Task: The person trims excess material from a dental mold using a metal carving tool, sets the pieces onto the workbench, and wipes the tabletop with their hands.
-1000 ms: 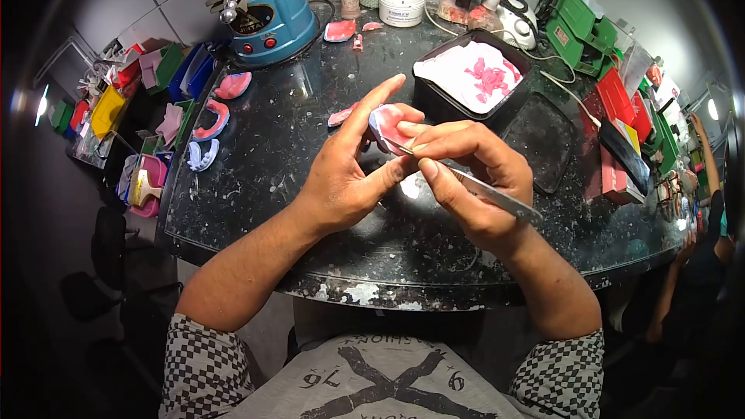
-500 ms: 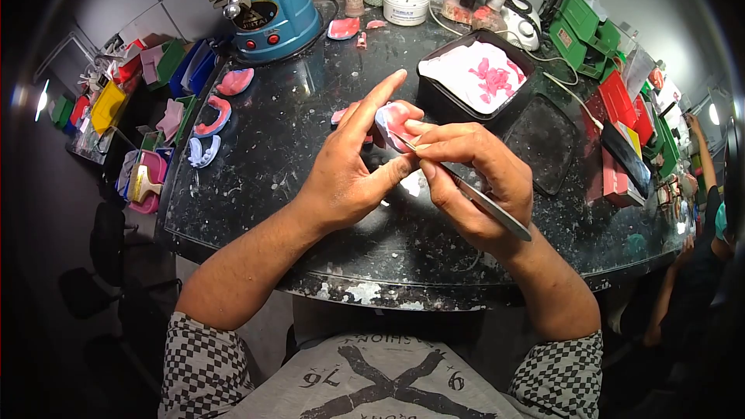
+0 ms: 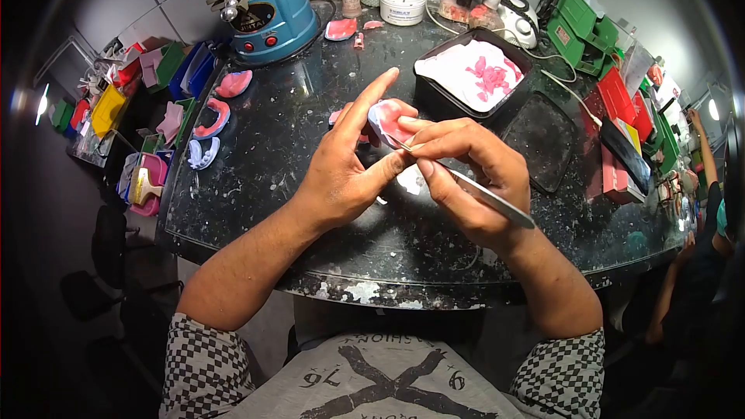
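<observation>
Mould (image 3: 390,121), one, pink with a pale blue edge: lifted over the bench (image 3: 256,209), left of the black box (image 3: 475,118) and a little nearer the wearer. Left hand (image 3: 349,167), one, grasping the mould, thumb at its near side, index finger raised. Right hand (image 3: 473,174), one, clenched round a slim metal tool (image 3: 489,200), one, its tip at the mould's near edge; whether tip and edge touch is hard to make out. Black box, one, white-lined, holding pink scraps (image 3: 493,77) heaped too closely to count. Black lid (image 3: 541,143), one, flat, just right of the box on its near side. Curved pieces, three, well left of the box: two pink (image 3: 234,84), one whitish (image 3: 203,154). Pink pieces, three, beyond the box to its left: one larger (image 3: 341,29), two small (image 3: 373,25). White tub (image 3: 403,5), one, behind the box to its left. Blue machine (image 3: 275,15), one, farther left of the box, two red buttons. Partly hidden behind the left hand, left of the box: further pink material (image 3: 334,117), count uncertain. Co-worker (image 3: 702,271), one, far right of the box, cut off and dim.
</observation>
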`<state>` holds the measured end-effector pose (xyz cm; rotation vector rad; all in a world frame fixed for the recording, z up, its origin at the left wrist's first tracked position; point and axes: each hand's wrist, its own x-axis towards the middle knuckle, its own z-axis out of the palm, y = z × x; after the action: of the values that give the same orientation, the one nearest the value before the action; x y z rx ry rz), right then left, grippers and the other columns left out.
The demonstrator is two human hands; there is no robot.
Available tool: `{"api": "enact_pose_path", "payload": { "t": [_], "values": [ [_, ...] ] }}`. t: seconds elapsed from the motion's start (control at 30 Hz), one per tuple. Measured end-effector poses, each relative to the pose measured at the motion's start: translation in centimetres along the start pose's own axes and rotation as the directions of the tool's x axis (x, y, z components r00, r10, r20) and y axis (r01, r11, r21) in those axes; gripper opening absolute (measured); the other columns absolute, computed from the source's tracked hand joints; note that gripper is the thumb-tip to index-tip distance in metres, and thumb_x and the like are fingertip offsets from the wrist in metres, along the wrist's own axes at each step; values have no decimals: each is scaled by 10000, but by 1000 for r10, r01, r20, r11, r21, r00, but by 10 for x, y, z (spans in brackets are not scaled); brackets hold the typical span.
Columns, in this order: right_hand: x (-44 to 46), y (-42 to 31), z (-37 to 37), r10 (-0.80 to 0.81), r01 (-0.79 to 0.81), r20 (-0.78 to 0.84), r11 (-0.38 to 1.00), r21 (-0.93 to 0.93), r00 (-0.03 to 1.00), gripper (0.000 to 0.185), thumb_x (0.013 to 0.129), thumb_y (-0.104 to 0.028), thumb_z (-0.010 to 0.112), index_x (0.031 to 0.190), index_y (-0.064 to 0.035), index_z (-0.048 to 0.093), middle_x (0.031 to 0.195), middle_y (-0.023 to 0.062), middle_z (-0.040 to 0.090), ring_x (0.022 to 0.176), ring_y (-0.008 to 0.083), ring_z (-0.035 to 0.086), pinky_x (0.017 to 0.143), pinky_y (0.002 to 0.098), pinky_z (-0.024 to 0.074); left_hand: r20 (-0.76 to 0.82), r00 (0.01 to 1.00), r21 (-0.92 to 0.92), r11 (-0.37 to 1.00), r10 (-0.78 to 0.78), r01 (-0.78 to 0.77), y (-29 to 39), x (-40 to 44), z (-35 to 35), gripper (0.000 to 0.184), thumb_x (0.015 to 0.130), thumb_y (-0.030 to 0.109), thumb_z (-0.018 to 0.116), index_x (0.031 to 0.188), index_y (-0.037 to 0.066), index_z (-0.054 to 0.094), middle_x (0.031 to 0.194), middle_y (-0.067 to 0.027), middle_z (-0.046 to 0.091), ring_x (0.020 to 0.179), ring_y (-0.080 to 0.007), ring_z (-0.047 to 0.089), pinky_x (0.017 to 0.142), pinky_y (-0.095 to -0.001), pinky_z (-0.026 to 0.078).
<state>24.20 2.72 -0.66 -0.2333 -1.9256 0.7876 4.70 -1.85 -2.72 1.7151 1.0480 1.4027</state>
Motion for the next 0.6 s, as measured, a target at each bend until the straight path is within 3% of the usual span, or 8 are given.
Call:
{"api": "enact_pose_path", "payload": {
  "t": [0.07,0.13,0.23,0.3,0.37,0.43,0.53,0.6],
  "values": [
    [-1,0,1,70,-68,-15,993,96,997,131,871,46,694,1001,42,673,1026,165,730,1107,275,709,963,368,538,-1,1000,17,1000,22,-22,-3,0,0,882,927,249,767,1596,2,248,1320,-125,570,1265,-190,535,1145,-351,357],
    [-2,-2,0,214,-205,7,926,317,977,111,910,23,676,1018,47,684,1069,156,727,1181,263,667,1016,369,502,-1,999,32,998,44,-44,-4,0,-1,880,926,243,768,1595,1,250,1322,-125,568,1266,-189,535,1141,-350,363],
    [-3,-4,-3,286,-284,57,870,403,956,119,922,27,661,1036,53,681,1106,154,718,1210,254,644,1047,367,477,-5,999,106,993,50,-49,-3,-1,-1,888,920,245,775,1593,2,249,1327,-128,566,1268,-189,538,1139,-354,372],
    [-2,-2,-4,208,-226,89,920,322,974,125,916,38,656,1038,52,678,1107,158,714,1195,257,653,1037,367,486,-13,1000,-109,994,-20,19,-1,-1,2,901,913,250,783,1593,4,246,1333,-131,564,1272,-192,540,1132,-359,387],
    [-2,-2,-3,130,-158,127,958,241,983,132,911,48,652,1041,52,675,1108,163,711,1180,260,662,1026,366,496,-9,1000,-94,996,0,0,-3,0,0,898,920,248,776,1596,4,239,1336,-134,563,1275,-195,539,1125,-360,396],
    [-2,-3,1,113,-105,-15,956,273,993,150,895,69,652,1042,43,670,1085,166,710,1169,273,670,1010,373,509,1,1000,-82,996,19,-19,-3,0,2,894,926,246,770,1598,5,231,1340,-136,561,1278,-199,539,1118,-360,406],
    [-3,-5,4,66,-49,-65,971,234,996,165,880,85,657,1036,33,667,1073,165,703,1144,280,680,1001,374,520,14,1000,-250,968,0,4,4,0,6,836,958,223,726,1595,3,231,1335,-135,563,1265,-203,548,1116,-362,410],
    [-4,-6,3,45,-27,-87,978,206,995,168,878,87,659,1037,34,665,1080,164,697,1131,276,683,1005,376,523,50,995,-317,943,-92,103,12,1,6,698,946,177,713,1505,2,333,1293,-133,562,1212,-199,552,1087,-374,422]
  ]
}}
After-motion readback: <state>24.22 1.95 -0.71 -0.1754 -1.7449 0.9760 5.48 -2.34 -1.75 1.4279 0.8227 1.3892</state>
